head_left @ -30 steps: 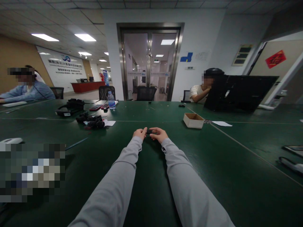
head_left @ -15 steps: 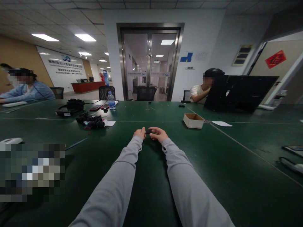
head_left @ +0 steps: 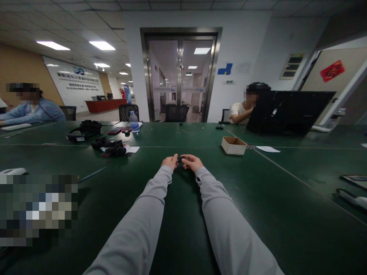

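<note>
Both arms in grey sleeves reach forward over the green table (head_left: pixel 183 236). Between my hands is a small black object (head_left: pixel 180 159), too small to name and partly covered by fingers. My left hand (head_left: pixel 170 162) pinches its left end, thumb on top. From the other side my right hand (head_left: pixel 192 163) grips its right end between thumb and fingertips. The hands are close together, just above or resting on the tabletop; which of these I cannot tell.
An open cardboard box (head_left: pixel 233 146) stands ahead on the right, near a white paper (head_left: pixel 268 149). Left of my hands are black camera-like devices (head_left: pixel 113 147) and a water bottle (head_left: pixel 134 122). A large black monitor (head_left: pixel 289 112) partly hides a seated person (head_left: pixel 242 109).
My fingers have shifted slightly around the small black object, and less of it shows now. My right fingertips have closed in a little. The view has moved very slightly.
</note>
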Motion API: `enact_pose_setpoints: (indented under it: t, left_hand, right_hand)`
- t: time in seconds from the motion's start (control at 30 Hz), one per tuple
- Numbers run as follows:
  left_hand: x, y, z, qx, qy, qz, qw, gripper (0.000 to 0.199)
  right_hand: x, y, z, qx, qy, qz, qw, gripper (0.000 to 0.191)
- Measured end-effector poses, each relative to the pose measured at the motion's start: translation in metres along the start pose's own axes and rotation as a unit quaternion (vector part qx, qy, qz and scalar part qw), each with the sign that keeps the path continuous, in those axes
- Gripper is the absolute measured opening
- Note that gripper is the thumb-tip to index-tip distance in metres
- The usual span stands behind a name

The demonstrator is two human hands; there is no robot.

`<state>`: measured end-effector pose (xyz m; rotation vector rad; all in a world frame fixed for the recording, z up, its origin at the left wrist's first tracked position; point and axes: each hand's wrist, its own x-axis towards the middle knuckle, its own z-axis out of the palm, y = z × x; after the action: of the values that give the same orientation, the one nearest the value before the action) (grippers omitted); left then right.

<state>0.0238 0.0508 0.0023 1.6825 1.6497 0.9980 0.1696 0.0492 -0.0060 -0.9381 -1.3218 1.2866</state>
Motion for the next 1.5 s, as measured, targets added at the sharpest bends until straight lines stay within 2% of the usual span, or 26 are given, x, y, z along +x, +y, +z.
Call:
enact_pose_setpoints:
  t: [0.1, 0.27, 0.43, 0.67, 0.87, 0.97, 1.17, 1.5]
  left_hand:
    - [0.001, -0.004, 0.004, -0.040, -0.011, 0.007, 0.999, 0.047]
    - [-0.004, -0.001, 0.004, -0.140, -0.006, 0.021, 0.990, 0.020]
    - [-0.009, 0.004, 0.002, -0.211, -0.018, 0.044, 0.976, 0.019]
    - [-0.003, 0.000, 0.005, -0.188, -0.011, 0.006, 0.982, 0.019]
    - [0.001, -0.003, 0.007, -0.143, -0.060, 0.000, 0.988, 0.034]
    - [-0.001, -0.001, 0.005, -0.141, -0.065, -0.005, 0.988, 0.037]
    - [-0.003, 0.003, 0.003, -0.135, -0.054, -0.014, 0.989, 0.039]
    - [0.003, -0.001, 0.006, -0.103, -0.023, -0.022, 0.994, 0.044]
  right_hand:
    - [0.001, 0.000, 0.000, 0.013, 0.022, 0.014, 1.000, 0.024]
    - [0.002, 0.000, 0.000, 0.038, 0.051, 0.039, 0.997, 0.018]
    - [0.003, 0.000, 0.000, 0.054, 0.061, 0.053, 0.995, 0.014]
    - [0.002, 0.001, 0.000, 0.053, 0.056, 0.042, 0.996, 0.019]
    - [0.001, 0.003, -0.002, 0.050, 0.035, 0.026, 0.998, 0.023]
    - [0.001, 0.004, -0.003, 0.053, 0.021, 0.018, 0.998, 0.028]
    - [0.001, 0.004, -0.004, 0.055, -0.006, 0.003, 0.998, 0.038]
    - [0.003, 0.007, -0.004, 0.056, -0.005, -0.006, 0.998, 0.040]
